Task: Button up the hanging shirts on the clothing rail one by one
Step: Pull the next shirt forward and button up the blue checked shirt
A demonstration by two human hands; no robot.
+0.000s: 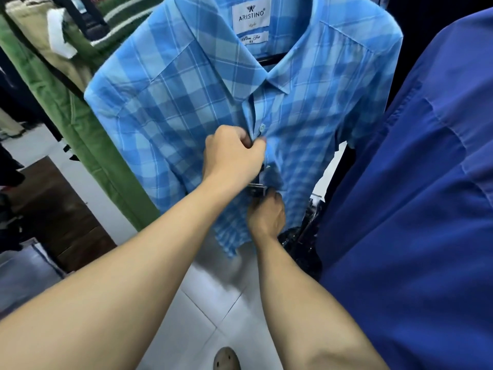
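A light-blue checked shirt (186, 108) hangs on a dark hanger in front of me, its white neck label at the top. One pale button (262, 127) shows fastened on the placket. Just below it my left hand (232, 153) pinches the placket edge between thumb and curled fingers. Lower down, my right hand (266, 213) grips the shirt front near the hem, its fingertips hidden in the cloth. Between the two hands the front gapes, showing something dark with a metal part (257, 186) behind.
A dark-blue shirt (413, 196) hangs close on the right. Green (88, 134) and beige garments hang on the left, beside a dark wooden piece of furniture (61, 209). White floor tiles (213, 297) lie below, with a shoe tip (226, 359) at the bottom edge.
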